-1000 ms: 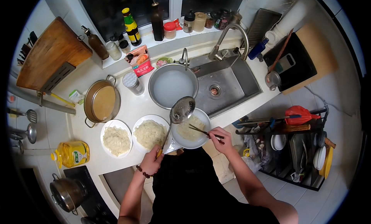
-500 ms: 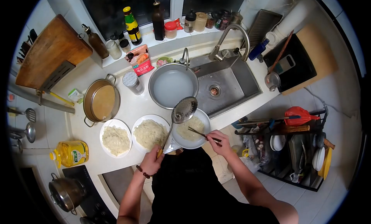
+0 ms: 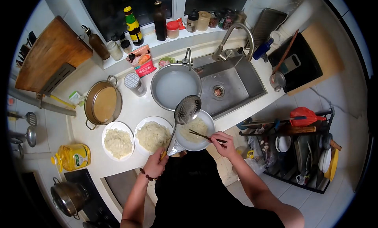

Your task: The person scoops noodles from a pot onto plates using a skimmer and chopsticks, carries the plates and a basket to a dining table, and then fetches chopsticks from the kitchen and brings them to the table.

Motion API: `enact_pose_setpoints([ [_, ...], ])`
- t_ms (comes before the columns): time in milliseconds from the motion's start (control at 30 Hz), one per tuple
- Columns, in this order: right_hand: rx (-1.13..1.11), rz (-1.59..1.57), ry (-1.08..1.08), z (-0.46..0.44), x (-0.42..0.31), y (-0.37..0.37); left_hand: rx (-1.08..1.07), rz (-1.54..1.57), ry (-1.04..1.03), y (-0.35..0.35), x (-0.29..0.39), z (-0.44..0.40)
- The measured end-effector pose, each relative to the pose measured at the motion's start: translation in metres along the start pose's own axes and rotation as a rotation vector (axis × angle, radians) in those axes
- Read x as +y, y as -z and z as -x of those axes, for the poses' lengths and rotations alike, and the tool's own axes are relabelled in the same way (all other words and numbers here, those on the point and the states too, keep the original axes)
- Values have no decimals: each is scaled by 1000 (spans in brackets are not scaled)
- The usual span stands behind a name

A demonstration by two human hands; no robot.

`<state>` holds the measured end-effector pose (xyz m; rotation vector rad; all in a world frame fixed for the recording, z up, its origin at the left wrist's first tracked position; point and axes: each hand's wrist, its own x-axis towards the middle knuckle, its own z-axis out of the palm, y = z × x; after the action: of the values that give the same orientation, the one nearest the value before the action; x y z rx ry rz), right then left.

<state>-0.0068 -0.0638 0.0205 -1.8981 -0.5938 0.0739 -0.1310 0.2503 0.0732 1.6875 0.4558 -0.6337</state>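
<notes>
Holding chopsticks [image 3: 208,136], the right hand [image 3: 223,144] reaches over the near bowl [image 3: 209,123] of noodles [image 3: 193,130] at the counter's [image 3: 130,110] front edge; the left hand [image 3: 154,165] grips a skimmer [image 3: 187,110] overlapping its rim, leaving little room beside the noodle plate [image 3: 152,119].

Both arms bare, reaching forward from body. Left hand [image 3: 154,165] closed in grip, back of hand up, left fingers [image 3: 157,154] curled in tight. Left wrist [image 3: 146,176] looks almost straight. Left forearm [image 3: 134,198] goes up and in, toward middle. Right hand [image 3: 224,144] a bit farther forward, right fingers [image 3: 216,138] bunched close in pinch, tips toward left side. Right wrist [image 3: 234,155] near straight. Right forearm [image 3: 244,173] leans in, right elbow [image 3: 258,195] bent. Hands apart, not touching.
</notes>
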Motion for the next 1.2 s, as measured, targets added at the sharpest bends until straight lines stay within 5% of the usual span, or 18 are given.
enact_pose_setpoints([
  [533,249,-237,-14,-34,-12,18,168,-191,-124,15,8,-9],
  [600,369,-376,-80,-48,-12,27,321,-296,-332,27,16,-23],
  [1200,288,-399,-254,-123,21,36,489,-422,-130,33,10,-184],
])
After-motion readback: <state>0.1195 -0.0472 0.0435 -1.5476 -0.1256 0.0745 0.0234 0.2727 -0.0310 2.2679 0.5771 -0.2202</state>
